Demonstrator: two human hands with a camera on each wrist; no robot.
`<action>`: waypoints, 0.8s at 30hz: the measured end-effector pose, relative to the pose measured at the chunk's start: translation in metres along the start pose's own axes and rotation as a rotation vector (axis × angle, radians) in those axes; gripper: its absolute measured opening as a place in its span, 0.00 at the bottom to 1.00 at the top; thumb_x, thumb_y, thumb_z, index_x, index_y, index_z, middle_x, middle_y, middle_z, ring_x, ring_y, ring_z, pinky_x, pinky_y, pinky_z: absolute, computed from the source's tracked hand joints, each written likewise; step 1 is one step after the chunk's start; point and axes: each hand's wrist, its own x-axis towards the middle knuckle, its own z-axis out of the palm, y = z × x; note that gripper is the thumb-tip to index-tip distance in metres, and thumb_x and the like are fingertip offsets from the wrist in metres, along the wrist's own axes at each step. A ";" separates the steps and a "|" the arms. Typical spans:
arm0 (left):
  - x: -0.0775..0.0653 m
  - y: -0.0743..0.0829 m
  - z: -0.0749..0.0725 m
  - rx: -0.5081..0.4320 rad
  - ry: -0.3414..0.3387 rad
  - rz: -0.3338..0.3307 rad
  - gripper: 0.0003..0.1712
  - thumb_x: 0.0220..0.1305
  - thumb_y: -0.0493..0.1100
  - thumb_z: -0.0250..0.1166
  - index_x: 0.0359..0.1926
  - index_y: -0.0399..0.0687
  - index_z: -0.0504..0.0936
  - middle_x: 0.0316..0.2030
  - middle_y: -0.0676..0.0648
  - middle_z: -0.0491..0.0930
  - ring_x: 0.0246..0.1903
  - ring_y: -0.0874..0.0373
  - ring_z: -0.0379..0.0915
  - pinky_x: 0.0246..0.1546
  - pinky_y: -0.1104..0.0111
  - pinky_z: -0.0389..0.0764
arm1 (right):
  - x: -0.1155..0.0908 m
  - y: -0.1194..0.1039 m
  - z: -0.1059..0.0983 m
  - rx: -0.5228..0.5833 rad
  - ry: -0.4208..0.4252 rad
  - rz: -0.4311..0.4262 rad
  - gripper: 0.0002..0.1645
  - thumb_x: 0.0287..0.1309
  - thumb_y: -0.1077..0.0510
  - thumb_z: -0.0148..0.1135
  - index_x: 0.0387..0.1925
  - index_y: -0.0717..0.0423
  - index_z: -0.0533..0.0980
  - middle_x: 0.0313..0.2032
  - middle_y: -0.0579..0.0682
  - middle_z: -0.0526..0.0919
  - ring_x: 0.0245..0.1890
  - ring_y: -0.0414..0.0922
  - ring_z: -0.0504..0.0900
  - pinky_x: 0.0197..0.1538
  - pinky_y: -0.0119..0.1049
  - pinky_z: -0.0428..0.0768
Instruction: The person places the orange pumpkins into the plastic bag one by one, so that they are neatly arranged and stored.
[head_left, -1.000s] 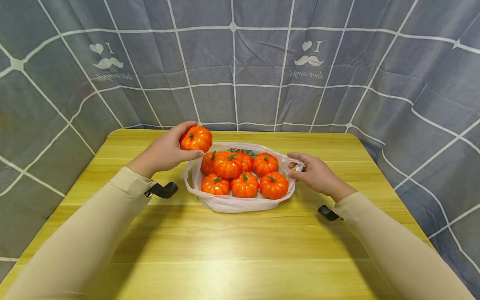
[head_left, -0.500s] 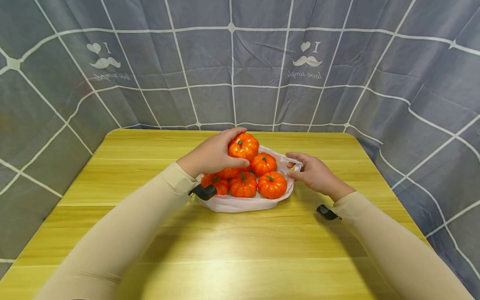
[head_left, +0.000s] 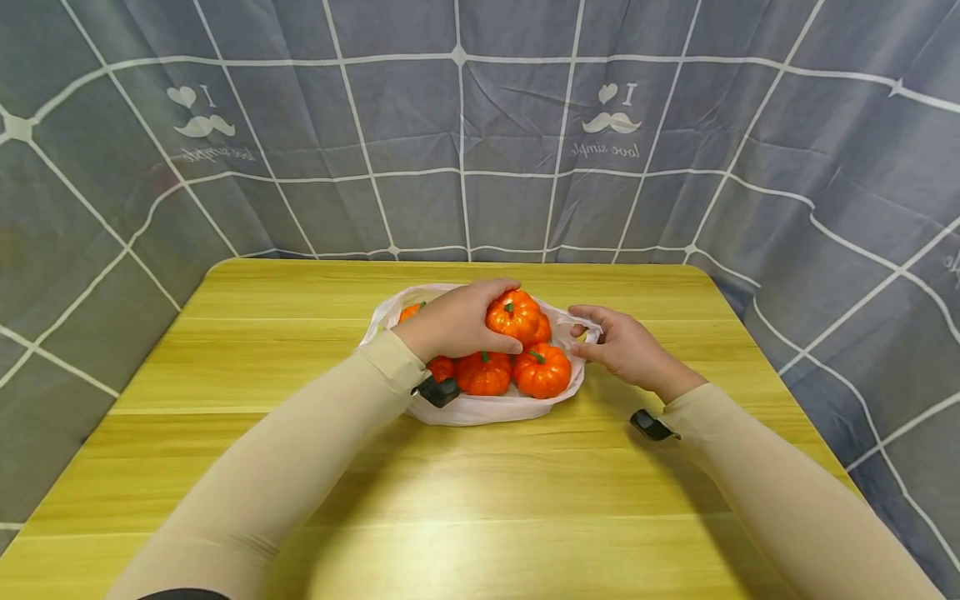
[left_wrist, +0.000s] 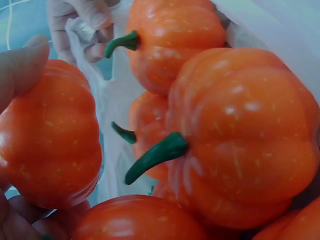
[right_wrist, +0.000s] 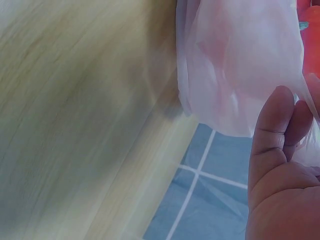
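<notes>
My left hand (head_left: 467,321) grips a small orange pumpkin (head_left: 513,316) with a green stem, over the right half of an open white plastic bag (head_left: 480,410). In the left wrist view the held pumpkin (left_wrist: 50,140) sits between thumb and fingers, beside other pumpkins (left_wrist: 240,135) inside the bag. Front pumpkins (head_left: 542,371) show in the head view; my left hand and forearm hide others. My right hand (head_left: 626,346) holds the bag's right handle (head_left: 591,327). In the right wrist view the bag's side (right_wrist: 240,65) hangs by the fingers (right_wrist: 272,125).
The bag stands on a yellow wooden table (head_left: 450,500), toward its far edge. Behind and at both sides hangs a grey curtain (head_left: 517,117) with white grid lines. Black bands (head_left: 651,425) with cameras sit at both wrists.
My left hand has carried its pumpkin from the bag's left side rightward over the other pumpkins, and lower in the last half second. My right hand keeps its hold on the handle.
</notes>
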 end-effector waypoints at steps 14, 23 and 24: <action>0.008 -0.007 0.011 0.232 -0.005 -0.006 0.55 0.54 0.69 0.77 0.79 0.58 0.67 0.68 0.52 0.78 0.63 0.52 0.76 0.66 0.55 0.76 | 0.002 0.002 0.003 -0.006 0.003 -0.001 0.38 0.68 0.62 0.68 0.76 0.62 0.66 0.55 0.63 0.81 0.28 0.44 0.67 0.29 0.30 0.71; 0.007 -0.006 0.016 0.288 -0.005 -0.014 0.55 0.54 0.70 0.77 0.79 0.60 0.67 0.68 0.54 0.78 0.63 0.51 0.77 0.66 0.54 0.76 | 0.001 0.002 0.004 -0.025 0.004 -0.011 0.38 0.68 0.61 0.68 0.76 0.62 0.66 0.55 0.63 0.82 0.29 0.44 0.68 0.29 0.30 0.71; 0.007 -0.006 0.016 0.293 -0.006 -0.012 0.55 0.54 0.70 0.77 0.78 0.60 0.67 0.68 0.54 0.78 0.63 0.51 0.77 0.66 0.54 0.76 | 0.001 0.002 0.004 -0.026 0.005 -0.009 0.38 0.68 0.61 0.68 0.76 0.62 0.66 0.55 0.63 0.82 0.28 0.44 0.68 0.29 0.30 0.71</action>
